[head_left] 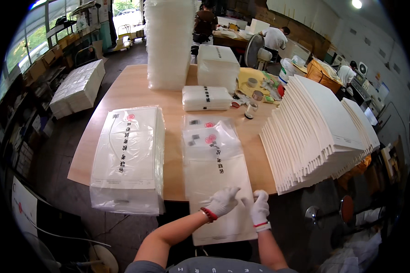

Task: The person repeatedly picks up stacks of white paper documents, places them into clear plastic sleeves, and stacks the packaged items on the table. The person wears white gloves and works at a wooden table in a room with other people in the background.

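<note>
A large white paper sheet or packet [223,227] lies at the table's near edge and overhangs it toward me. Its far part is beneath or inside a clear plastic bag [209,132] printed with black characters and a red stamp. My left hand [222,202], in a white glove, is closed over the middle of the packet; what its fingers pinch, if anything, is hidden. My right hand [260,210], also gloved, is wrapped round the packet's right edge. To the left lies a stack of similar filled plastic bags [130,145].
Fanned white paper packets [310,132] pile up on the right of the wooden table [173,150]. Behind stand a tall stack of plastic bags [168,45], a bagged block [217,66], a smaller bundle [207,98] and tape rolls [257,95]. Several people work farther back.
</note>
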{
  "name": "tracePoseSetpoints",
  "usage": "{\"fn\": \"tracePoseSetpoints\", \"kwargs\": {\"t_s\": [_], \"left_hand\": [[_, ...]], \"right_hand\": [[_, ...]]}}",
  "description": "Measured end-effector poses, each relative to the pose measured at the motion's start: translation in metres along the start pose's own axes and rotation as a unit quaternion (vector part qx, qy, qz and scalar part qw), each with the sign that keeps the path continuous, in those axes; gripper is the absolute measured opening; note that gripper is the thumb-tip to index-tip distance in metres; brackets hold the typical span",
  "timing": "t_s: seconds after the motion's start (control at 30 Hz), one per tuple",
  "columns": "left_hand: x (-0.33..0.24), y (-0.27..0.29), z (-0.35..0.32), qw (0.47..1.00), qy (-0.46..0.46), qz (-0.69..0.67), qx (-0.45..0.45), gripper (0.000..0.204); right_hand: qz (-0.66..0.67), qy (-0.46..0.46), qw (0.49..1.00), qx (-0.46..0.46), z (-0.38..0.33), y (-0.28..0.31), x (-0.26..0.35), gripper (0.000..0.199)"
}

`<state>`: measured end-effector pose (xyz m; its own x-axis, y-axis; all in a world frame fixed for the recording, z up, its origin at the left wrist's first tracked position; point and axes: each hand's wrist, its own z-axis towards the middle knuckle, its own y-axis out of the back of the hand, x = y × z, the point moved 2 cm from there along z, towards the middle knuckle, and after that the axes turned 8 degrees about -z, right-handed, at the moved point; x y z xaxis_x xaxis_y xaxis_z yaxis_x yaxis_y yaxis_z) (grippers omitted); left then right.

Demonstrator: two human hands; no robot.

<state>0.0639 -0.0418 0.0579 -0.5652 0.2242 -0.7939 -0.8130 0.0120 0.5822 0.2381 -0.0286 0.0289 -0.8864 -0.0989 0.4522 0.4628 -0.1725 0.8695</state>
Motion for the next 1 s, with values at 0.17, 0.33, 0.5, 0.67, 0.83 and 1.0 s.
{"fn": "tracePoseSetpoints", "kwargs": {"t_s": [0.17,0.33,0.5,0.67,0.83,1.0], "left_hand": [[0.101,-0.002,-0.033,0.914,-0.271,0.286,-0.098,0.037],[0.171,0.037,-0.054,0.920,0.144,-0.186,-0.313,0.021],[0.140,0.037,-0.112,0.928,0.221,-0.154,-0.258,0.013],[0.097,0.040,-0.167,0.942,0.257,-0.060,-0.208,0.013],[0.035,0.042,-0.249,0.965,0.215,-0.070,-0.134,0.026],[0.025,0.037,-0.307,0.932,0.279,-0.225,0.062,0.037]], "right_hand": [[-0.130,-0.050,0.983,0.115,0.043,-0.069,0.003,0.055],[-0.175,-0.053,0.950,0.252,0.045,-0.040,0.032,0.061],[-0.170,0.030,0.920,0.352,-0.003,-0.017,0.026,0.077],[-0.086,0.071,0.929,0.352,-0.061,-0.004,0.012,0.073],[-0.061,0.058,0.887,0.454,-0.127,0.060,0.023,0.072],[0.009,0.265,0.891,0.370,-0.220,0.050,-0.029,0.064]]}}
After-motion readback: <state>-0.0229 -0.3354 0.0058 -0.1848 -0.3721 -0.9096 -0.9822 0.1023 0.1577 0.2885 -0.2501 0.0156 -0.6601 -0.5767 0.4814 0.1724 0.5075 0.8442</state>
